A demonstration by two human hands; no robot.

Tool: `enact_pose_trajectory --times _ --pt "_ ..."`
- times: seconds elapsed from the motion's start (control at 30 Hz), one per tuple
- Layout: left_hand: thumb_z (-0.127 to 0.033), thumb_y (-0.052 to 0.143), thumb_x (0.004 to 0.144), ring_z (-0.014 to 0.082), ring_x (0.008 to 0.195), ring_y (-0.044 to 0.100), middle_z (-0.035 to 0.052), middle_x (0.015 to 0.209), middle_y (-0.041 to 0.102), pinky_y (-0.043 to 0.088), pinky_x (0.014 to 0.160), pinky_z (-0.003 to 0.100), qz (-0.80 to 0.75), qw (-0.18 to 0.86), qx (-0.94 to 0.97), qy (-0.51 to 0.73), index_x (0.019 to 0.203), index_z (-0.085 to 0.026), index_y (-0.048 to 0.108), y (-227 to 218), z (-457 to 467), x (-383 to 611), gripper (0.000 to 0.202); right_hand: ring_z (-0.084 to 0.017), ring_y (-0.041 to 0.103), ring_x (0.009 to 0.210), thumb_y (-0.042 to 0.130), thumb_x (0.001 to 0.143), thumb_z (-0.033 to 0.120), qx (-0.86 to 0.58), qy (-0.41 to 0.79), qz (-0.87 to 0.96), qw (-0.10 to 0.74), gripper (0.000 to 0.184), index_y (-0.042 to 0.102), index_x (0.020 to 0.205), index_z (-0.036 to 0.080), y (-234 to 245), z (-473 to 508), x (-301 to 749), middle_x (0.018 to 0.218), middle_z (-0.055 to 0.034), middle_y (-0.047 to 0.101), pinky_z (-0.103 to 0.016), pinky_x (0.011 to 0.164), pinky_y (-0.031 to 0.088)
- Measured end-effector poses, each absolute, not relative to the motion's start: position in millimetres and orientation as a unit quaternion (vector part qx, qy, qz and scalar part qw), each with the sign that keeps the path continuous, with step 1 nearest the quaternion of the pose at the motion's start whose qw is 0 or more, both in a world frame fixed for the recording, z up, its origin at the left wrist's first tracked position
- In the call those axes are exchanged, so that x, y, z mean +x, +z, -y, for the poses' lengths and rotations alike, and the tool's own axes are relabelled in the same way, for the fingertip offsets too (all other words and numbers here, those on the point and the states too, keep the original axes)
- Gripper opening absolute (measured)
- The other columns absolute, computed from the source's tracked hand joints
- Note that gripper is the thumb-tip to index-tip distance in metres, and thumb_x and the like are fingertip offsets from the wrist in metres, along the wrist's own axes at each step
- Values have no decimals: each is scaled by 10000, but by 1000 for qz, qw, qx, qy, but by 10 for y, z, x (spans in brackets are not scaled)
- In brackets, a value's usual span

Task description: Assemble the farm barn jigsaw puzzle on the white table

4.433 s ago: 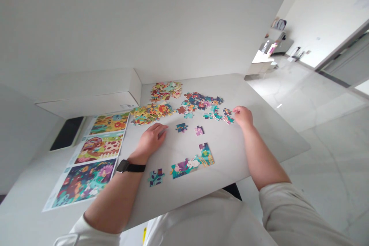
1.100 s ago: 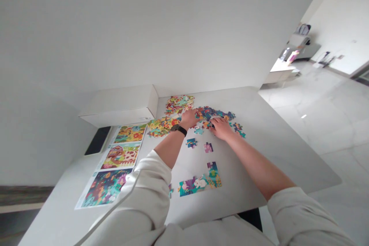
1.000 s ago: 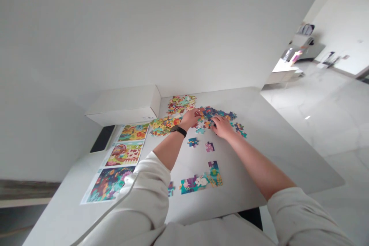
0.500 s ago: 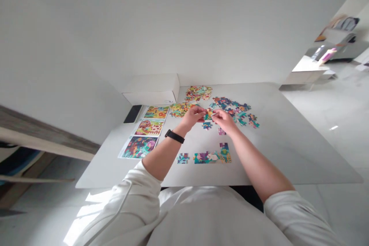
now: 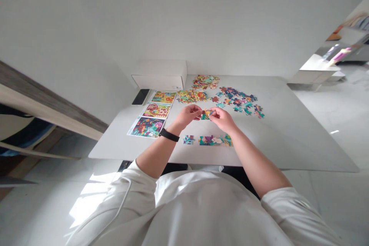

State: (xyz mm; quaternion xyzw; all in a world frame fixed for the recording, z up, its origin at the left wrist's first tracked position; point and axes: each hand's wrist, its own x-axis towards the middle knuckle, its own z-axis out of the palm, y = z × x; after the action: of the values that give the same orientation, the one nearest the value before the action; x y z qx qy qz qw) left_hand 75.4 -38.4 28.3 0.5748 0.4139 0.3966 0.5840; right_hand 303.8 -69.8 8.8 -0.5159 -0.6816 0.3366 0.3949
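My left hand [image 5: 188, 116], with a black band on its wrist, pinches the left side of a small colourful puzzle piece [image 5: 205, 114]. From the other side my right hand [image 5: 222, 118] grips the same piece, thumb and finger closed on its edge. Whether it is one piece or two joined ones, I cannot tell. Nearer to me lies a row of joined puzzle pieces [image 5: 209, 140], its right end partly hidden by my right forearm. A separate blue-purple puzzle piece [image 5: 188, 140] lies to the left of that row.
Beyond my hands spread a pile of dark blue puzzle pieces [image 5: 238, 98], a yellow pile [image 5: 190, 96] and a mixed pile [image 5: 206, 81]. Picture sheets [image 5: 148, 127] lie at the left by a phone [image 5: 141, 97]. A white box [image 5: 160, 75] stands against the wall.
Both hands have come closer to the joined row, still holding the puzzle piece between them. Loose pieces seen below the hands are now covered. The camera view has shifted.
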Motion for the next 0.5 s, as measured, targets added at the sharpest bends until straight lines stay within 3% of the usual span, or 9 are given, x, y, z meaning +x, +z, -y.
enact_pose_trajectory --times 0.13,0.23,0.33,0.5 --pt "-444 912 820 130 748 707 41 818 730 602 723 260 -399 584 588 393 892 -147 710 307 397 740 366 -258 726 1076 662 981 364 -491 232 731 412 423 651 1391 264 175 871 3076 1230 -105 754 -390 893 620" --pt "-490 913 808 134 748 700 52 832 742 600 728 267 -398 573 595 399 900 -148 723 307 434 697 402 -317 617 1348 708 966 321 -438 141 793 399 511 611 1466 273 257 991 3084 1452 -136 654 -488 1103 561" --pt "-521 894 817 137 743 693 60 845 748 597 748 287 -397 563 603 402 919 -147 735 281 497 646 420 -330 547 1431 714 975 268 -392 96 843 355 489 630 1455 305 316 1069 3038 1480 -112 636 -542 1244 442" --pt "-533 887 815 151 747 703 64 841 749 600 768 311 -398 565 606 394 933 -139 734 236 628 568 439 -337 591 1332 678 989 202 -405 79 858 305 397 705 1371 305 302 1093 2921 1372 -115 664 -534 1207 463"
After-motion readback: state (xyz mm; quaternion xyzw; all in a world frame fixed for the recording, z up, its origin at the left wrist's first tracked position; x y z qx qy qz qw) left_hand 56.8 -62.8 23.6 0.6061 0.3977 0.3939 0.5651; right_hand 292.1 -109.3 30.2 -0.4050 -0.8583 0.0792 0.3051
